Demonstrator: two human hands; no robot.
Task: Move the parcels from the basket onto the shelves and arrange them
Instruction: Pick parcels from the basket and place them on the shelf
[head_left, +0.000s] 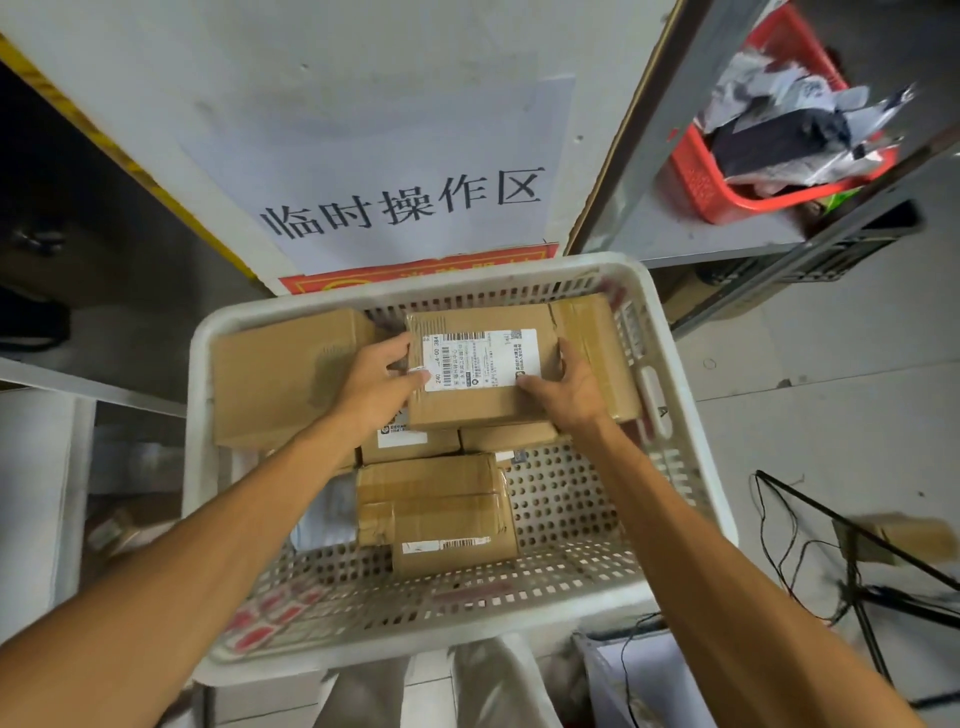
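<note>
A white perforated basket (691, 457) in front of me holds several brown cardboard parcels. Both hands hold the labelled parcel (480, 400) at the basket's far side. My left hand (376, 384) grips its left edge, thumb on the white shipping label. My right hand (569, 387) grips its right edge. A larger plain box (275, 379) lies to the left, a taped box (597, 332) to the right, and a taped parcel (436, 509) nearer me in the middle. Two more parcels (410, 444) lie partly hidden under the held one.
A white panel with printed signs (405, 202) stands behind the basket. A grey metal shelf (691, 234) at the upper right carries a red basket (727, 197) of plastic mailers. A shelf board (78, 384) runs at the left. Cables and a stand (852, 561) lie at the lower right.
</note>
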